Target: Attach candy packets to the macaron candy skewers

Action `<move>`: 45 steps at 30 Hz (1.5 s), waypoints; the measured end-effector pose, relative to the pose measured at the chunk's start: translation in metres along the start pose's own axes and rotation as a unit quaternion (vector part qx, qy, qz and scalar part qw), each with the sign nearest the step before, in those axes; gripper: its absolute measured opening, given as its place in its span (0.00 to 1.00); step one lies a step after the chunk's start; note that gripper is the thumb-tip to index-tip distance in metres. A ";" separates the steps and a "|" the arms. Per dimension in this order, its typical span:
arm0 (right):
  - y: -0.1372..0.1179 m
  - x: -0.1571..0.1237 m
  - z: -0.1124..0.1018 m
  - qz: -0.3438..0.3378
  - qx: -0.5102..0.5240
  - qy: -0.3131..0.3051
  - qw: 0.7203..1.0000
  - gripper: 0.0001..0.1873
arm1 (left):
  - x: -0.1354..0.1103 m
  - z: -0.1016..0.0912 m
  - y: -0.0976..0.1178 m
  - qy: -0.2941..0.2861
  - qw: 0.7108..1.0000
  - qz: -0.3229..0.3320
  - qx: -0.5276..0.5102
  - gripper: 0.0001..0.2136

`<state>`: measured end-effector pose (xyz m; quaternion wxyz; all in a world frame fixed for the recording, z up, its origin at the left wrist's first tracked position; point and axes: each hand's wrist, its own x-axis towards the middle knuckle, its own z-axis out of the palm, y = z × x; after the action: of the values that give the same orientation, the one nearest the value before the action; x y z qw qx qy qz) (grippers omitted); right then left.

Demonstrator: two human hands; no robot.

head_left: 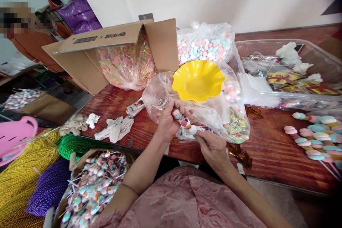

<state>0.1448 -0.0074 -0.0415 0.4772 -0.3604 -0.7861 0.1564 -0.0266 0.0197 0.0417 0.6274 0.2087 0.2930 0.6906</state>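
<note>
Holding candy skewer on near side of yellow bowl, pinched by left hand at far-left end and right hand at near-right, slanting lengthwise between the 2.

The left grip covers part of the candy skewer, whose near end vanishes at the right grip. The yellow bowl hides some of the clear bag beneath. Print on the small packet is unreadable. A co-worker's head is pixelated. The left edge crops the pink basket; the right edge, several more skewers.
</note>
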 end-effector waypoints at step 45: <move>-0.019 0.010 0.015 0.278 0.365 -0.115 0.881 0.15 | -0.009 -0.011 -0.041 -0.013 0.999 -0.053 -0.001 0.24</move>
<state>0.1213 -0.0121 -0.0314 0.4178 -0.3435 -0.5905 0.5990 -0.0027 0.0108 0.0069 0.6670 0.2012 0.2943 0.6542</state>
